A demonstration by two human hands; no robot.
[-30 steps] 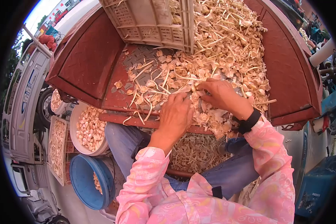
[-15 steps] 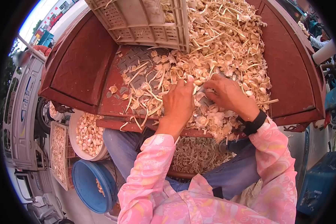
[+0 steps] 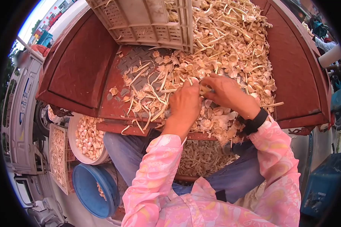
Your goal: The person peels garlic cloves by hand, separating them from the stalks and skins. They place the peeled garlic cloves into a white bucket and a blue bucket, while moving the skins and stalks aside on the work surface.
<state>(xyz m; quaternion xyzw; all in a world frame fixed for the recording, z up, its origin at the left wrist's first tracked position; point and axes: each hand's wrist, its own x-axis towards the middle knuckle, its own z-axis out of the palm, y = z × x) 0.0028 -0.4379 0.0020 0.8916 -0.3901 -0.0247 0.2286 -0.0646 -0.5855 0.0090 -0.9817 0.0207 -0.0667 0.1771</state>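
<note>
My left hand is closed in a pinch, and the pale tip of a garlic clove shows at its thumb and forefinger. Close beside it, my right hand has its fingers bent together; what lies between them is too hidden to make out. Both hands are over a heap of garlic cloves, papery skins and dry stalks in the red metal bed. More loose skins lie below my right hand at the bed's front edge.
A tilted pale plastic crate stands at the back of the bed. To the left are a white bucket of garlic cloves, a blue bucket holding several cloves and a crate of stalks. Stalks lie between my legs.
My right hand has moved left and closer to my left hand, its fingers now near the clove. My left hand has shifted slightly right.
</note>
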